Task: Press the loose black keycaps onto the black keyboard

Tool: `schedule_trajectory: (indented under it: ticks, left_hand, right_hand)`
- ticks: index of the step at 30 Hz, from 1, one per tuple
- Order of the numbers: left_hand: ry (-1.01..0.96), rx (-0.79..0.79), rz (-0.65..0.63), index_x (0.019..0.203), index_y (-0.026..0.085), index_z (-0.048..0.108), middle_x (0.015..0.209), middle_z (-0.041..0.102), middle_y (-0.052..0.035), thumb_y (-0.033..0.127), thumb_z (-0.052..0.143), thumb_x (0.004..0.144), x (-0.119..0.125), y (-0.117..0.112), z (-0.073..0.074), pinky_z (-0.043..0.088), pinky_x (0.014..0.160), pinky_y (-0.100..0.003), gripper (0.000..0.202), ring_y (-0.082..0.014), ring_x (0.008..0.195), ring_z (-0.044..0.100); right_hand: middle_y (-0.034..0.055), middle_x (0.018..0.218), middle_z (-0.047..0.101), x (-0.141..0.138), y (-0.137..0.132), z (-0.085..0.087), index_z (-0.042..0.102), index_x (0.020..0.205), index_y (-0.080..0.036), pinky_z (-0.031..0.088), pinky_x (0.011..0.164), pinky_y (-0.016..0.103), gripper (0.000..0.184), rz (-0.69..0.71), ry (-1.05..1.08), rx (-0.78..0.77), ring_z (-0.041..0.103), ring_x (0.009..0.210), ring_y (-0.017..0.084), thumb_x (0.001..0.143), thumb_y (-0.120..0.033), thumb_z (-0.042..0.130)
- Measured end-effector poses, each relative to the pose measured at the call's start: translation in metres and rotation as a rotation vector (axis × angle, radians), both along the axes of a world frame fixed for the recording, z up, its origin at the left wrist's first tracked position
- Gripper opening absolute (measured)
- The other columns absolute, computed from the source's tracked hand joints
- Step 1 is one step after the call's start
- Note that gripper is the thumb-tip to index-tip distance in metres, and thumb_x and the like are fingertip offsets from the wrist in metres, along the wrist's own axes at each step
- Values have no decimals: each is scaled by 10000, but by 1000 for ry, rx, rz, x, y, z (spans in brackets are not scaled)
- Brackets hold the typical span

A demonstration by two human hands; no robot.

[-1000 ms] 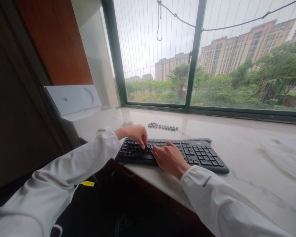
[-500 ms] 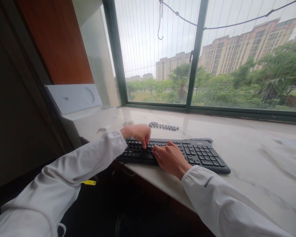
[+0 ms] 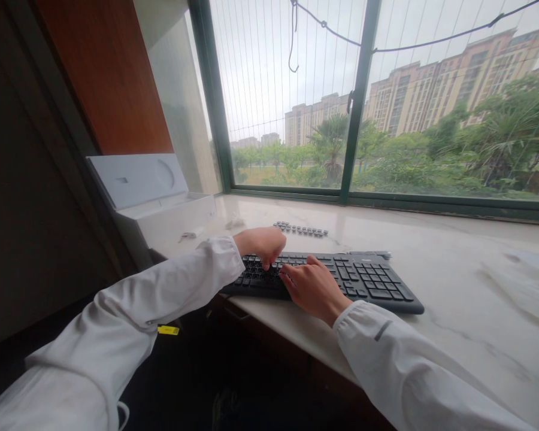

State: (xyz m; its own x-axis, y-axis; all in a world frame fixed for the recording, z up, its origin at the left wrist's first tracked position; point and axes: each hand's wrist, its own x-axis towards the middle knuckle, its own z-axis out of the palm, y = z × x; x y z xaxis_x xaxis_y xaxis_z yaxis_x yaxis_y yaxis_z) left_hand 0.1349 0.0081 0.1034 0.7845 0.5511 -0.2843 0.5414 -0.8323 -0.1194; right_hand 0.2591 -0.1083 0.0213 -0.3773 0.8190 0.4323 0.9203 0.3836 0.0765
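Observation:
A black keyboard (image 3: 368, 281) lies on the pale marble sill (image 3: 453, 287) near its front edge. My left hand (image 3: 260, 242) hovers over the left half of the keys, fingers bent down and pinched together on a key row; what they grip is hidden. My right hand (image 3: 313, 286) rests on the middle of the keyboard, fingers curled toward the left hand's fingertips, thumb lying along the keys. Both arms wear white sleeves. A row of several loose dark keycaps (image 3: 300, 229) lies on the sill just behind the keyboard.
An open white box (image 3: 161, 209) with its lid up stands at the sill's left end, small white bits (image 3: 193, 234) beside it. A large window with a green frame (image 3: 351, 120) rises behind. A dark gap drops below the sill's front edge.
My left hand has slid a little to the right along the keys, closer to the right hand. The right hand has stayed in place on the keyboard.

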Motion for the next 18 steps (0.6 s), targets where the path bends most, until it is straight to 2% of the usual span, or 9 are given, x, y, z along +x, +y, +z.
schedule_trajectory:
  ticks: [3, 9, 14, 18]
  left_hand:
    - [1, -5, 6, 622, 169, 724, 567, 644, -1, 166, 831, 466, 1, -1, 0, 423, 563, -235, 189, -105, 517, 535]
    - [8, 9, 75, 557, 161, 692, 499, 604, 15, 70, 818, 418, 5, -4, -2, 443, 579, -228, 209, -102, 504, 537]
    - [-22, -54, 20, 622, 180, 731, 607, 679, -2, 194, 849, 432, 1, 8, -3, 428, 587, -231, 225, -114, 549, 570]
    - [-98, -120, 36, 689, 206, 752, 649, 699, 2, 338, 839, 464, -13, 18, -4, 412, 604, -224, 275, -118, 591, 591]
  right_hand:
    - [30, 667, 684, 0, 1, -2, 604, 819, -199, 229, 776, 314, 316, 6, 12, 17, 588, 575, 136, 957, -278, 331]
    - [32, 685, 690, 1, 1, -2, 617, 849, -204, 229, 769, 315, 311, 3, 5, 23, 592, 589, 140, 956, -268, 332]
    - [34, 678, 688, 0, 0, -1, 601, 807, -200, 230, 772, 314, 319, 1, 6, 15, 591, 583, 137, 956, -271, 328]
    - [27, 662, 681, 1, 0, -1, 582, 792, -200, 231, 772, 312, 322, 1, 27, 20, 586, 574, 136, 959, -293, 323]
